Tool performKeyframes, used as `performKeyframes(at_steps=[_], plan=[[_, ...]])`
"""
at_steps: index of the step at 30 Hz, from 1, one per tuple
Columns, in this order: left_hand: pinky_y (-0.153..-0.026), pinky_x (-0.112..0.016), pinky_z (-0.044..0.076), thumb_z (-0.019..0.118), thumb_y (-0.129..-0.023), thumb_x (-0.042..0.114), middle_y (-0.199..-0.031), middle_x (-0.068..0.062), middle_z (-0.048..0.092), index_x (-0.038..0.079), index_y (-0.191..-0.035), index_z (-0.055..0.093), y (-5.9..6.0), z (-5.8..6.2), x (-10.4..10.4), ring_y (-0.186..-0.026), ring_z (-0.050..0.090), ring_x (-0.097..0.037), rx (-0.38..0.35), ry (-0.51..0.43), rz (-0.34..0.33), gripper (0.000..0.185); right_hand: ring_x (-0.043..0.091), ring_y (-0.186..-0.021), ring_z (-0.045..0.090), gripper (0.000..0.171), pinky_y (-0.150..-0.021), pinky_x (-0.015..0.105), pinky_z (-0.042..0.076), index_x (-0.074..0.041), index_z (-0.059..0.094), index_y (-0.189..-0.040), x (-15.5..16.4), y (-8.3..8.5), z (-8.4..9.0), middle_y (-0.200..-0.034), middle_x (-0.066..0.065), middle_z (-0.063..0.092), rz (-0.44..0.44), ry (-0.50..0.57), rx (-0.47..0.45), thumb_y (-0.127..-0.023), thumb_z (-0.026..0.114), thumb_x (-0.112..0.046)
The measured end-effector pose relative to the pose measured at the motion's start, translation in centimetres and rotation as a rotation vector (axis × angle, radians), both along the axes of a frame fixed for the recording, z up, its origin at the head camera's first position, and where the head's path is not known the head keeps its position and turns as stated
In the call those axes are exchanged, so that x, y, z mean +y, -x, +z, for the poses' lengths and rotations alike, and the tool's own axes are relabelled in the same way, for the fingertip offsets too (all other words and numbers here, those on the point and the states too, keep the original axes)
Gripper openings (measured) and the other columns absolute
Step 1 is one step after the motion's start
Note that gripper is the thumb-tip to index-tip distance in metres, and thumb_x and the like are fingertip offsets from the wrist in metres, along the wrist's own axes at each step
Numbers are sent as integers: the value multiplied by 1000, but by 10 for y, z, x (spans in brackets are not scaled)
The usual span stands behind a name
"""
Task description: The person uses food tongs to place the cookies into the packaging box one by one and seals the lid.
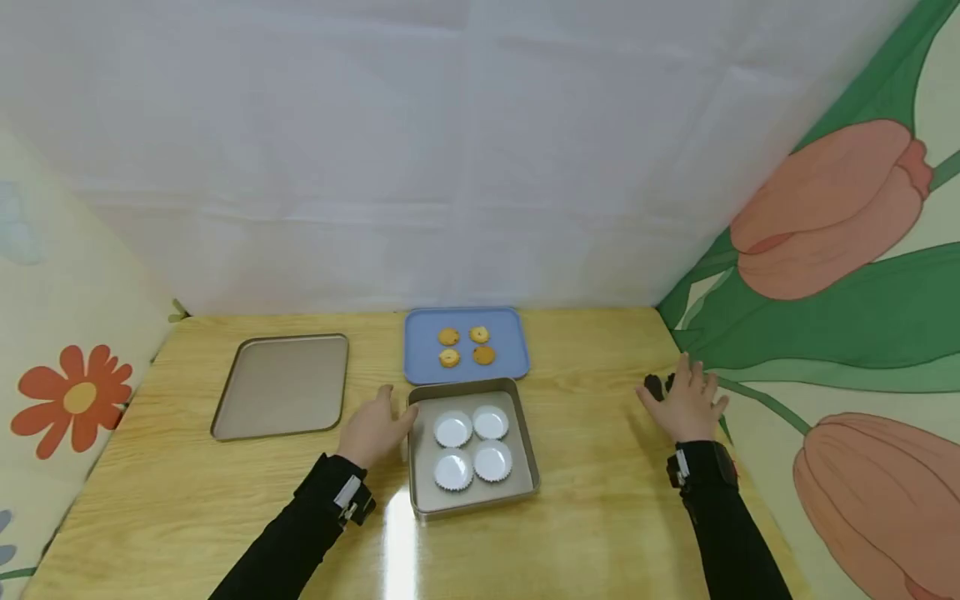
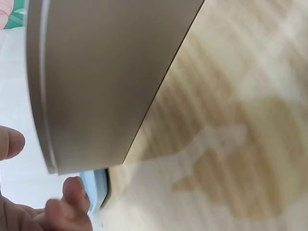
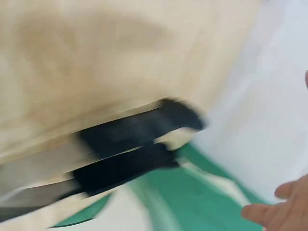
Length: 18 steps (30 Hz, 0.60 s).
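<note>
Pale wood-grain worktop [image 1: 592,517] beneath, white cloth [image 1: 450,167] ahead. Left hand [image 1: 375,432]: digits apart, beside square beige metal pan [image 1: 477,494]. Right hand [image 1: 687,408]: fingers spread, near two black handles [image 3: 122,168].

Wood-grain table [image 1: 600,525] with glare streak [image 1: 400,542] near front, creased white sheet [image 1: 375,167] behind, red flower print [image 1: 78,398] left, pink tulip print [image 1: 832,208] right.

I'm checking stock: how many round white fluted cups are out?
4 round white fluted cups, all in the square beige metal pan: two in the far row, two nearer. Nested extras could be hidden.
</note>
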<state>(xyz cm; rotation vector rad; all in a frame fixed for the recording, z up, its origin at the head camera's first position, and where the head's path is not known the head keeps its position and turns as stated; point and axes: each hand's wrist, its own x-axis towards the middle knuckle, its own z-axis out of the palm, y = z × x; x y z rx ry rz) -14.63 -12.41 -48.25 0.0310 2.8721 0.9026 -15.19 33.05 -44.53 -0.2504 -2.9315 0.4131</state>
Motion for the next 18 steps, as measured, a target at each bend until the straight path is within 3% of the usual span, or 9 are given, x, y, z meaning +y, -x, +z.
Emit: performKeyframes(at_steps=[3,10,15,18], plan=[[-61,-47,46,50,-87,44,-100,-31,59,-8,-132,34,-4,-6,4,-78,61,-39,-6,10,19,70,57,-126,6,97,-90,72,7,9,7,-142,11,-13,-8,-137,41,14,-86,30,-60,-83,54,-52],[-54,-42,44,52,-86,37,-88,-25,62,-11,-125,42,-13,-13,14,-67,60,-31,8,8,20,62,56,-122,13,99,-88,69,17,14,7,-138,23,-33,-21,-132,42,18,-232,95,-203,-82,57,-50],[-49,-40,41,54,-83,31,-82,-23,62,-9,-114,47,-20,-16,21,-63,59,-30,19,6,29,51,59,-112,23,90,-82,66,29,19,16,-131,27,-39,-25,-122,45,24,-229,98,-259,-83,56,-45],[-51,-43,43,53,-83,27,-86,-25,62,-9,-114,47,-21,-17,25,-68,60,-34,15,4,40,48,61,-109,25,84,-83,64,29,23,19,-127,32,-40,-29,-118,47,26,-183,98,-309,-85,53,-42]])
